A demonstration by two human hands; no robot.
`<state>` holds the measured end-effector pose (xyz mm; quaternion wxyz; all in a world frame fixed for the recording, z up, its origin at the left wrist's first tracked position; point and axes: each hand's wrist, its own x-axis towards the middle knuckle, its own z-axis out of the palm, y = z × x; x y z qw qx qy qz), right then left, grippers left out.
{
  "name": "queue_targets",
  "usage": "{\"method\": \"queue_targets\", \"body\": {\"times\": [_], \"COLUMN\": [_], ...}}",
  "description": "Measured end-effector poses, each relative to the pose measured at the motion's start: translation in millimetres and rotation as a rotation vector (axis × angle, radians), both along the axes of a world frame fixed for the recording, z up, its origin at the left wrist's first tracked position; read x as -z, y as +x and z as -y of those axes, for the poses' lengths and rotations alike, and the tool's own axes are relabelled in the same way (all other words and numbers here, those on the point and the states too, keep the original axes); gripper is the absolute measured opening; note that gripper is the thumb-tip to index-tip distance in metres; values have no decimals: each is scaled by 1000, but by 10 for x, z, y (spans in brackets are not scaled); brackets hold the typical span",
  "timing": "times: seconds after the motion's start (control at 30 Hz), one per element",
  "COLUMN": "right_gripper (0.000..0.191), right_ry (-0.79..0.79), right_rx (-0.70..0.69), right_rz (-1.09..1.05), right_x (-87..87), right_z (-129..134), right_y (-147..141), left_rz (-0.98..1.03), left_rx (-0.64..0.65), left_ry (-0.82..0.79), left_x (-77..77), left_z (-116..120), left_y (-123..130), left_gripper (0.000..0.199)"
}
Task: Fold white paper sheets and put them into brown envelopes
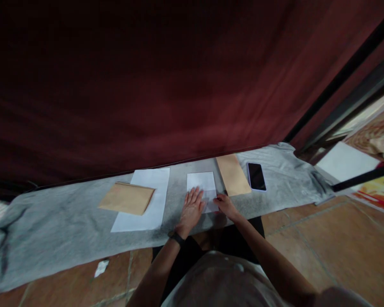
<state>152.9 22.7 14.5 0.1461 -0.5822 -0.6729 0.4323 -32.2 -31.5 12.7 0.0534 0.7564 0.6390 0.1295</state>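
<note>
A folded-looking white sheet of paper [201,180] lies on the grey cloth in front of me. My left hand [192,207] rests flat on its lower left part, fingers stretched out, a dark band around the wrist. At the sheet's lower right edge, my right hand [224,204] has its fingers curled and closed on the paper's border; the fingertips are partly hidden. Just right of the sheet is a brown paper envelope [233,175]. Further left, another brown envelope [128,198] lies over a larger white sheet [156,192].
A phone [256,176] with a dark screen lies right of the brown envelope. The grey cloth [67,221] covers a long narrow surface against a dark red curtain [179,106]. A white scrap [101,268] is on the tiled floor [323,243]. Printed sheets lie at far right.
</note>
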Motion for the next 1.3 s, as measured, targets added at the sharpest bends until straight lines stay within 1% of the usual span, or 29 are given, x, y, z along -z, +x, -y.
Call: {"method": "queue_targets", "body": {"times": [0.03, 0.1, 0.2, 0.27, 0.37, 0.43, 0.5, 0.57, 0.63, 0.67, 0.7, 0.77, 0.8, 0.83, 0.87, 0.93, 1.0, 1.13, 1.2, 1.23, 1.27, 1.3], "right_gripper": [17, 12, 16, 18, 17, 16, 15, 13, 9, 9, 10, 15, 18, 19, 20, 19, 17, 12, 15, 18, 22, 26], "right_ry": [-1, 1, -8, -24, -47, -60, -74, -89, -114, -131, -151, -185, -196, -202, -205, -202, -186, -108, 11, 105, 216, 336], "right_rx": [3, 2, -1, 7, 28, 44, 63, 90, 115, 125, 134, 146, 149, 150, 148, 134, 109, 87, 72, 32, -39, -140], "right_rz": [-16, -34, -39, -29, -14, -17, -29, -50, -82, -102, -125, -166, -182, -191, -195, -182, -144, -16, 86, 126, 143, 136], "right_x": [11, 14, 3, 3, 20, 37, 53, 64, 71, 73, 74, 72, 70, 67, 63, 52, 33, -50, -112, -141, -166, -182], "right_z": [11, -9, -62, -74, -57, -40, -28, -16, 6, 22, 41, 82, 99, 114, 125, 137, 144, 173, 179, 173, 160, 143], "right_y": [13, 43, 85, 102, 107, 107, 110, 115, 114, 110, 102, 79, 66, 55, 47, 55, 104, 288, 336, 327, 291, 229], "left_rz": [8, 17, 12, -1, -22, -25, -8, 46, 122, 153, 171, 143, 114, 86, 71, 61, 70, 49, 30, 22, 16, 11], "left_rx": [39, 75, 90, 100, 94, 55, -5, -76, -104, -61, 10, 185, 242, 269, 262, 219, 197, 253, 271, 274, 277, 280], "left_ry": [-11, -25, -34, -26, -7, -2, 9, 39, 79, 87, 86, 41, 9, -19, -27, -29, -29, -63, -71, -72, -72, -71], "left_x": [12, 33, 49, 56, 78, 103, 124, 127, 103, 83, 60, 23, 14, 14, 23, 59, 94, 93, 68, 57, 50, 48], "left_z": [-24, -87, -229, -341, -502, -573, -579, -485, -275, -133, 22, 328, 457, 557, 625, 671, 638, 562, 567, 576, 586, 594], "left_y": [83, 203, 219, 124, -113, -287, -437, -537, -572, -567, -550, -497, -471, -451, -439, -443, -474, -534, -542, -542, -540, -538], "left_gripper": [49, 49, 48, 48, 49, 50, 51, 52, 52, 53, 56, 65, 71, 72, 70, 67, 66, 75, 80, 82, 83, 83]}}
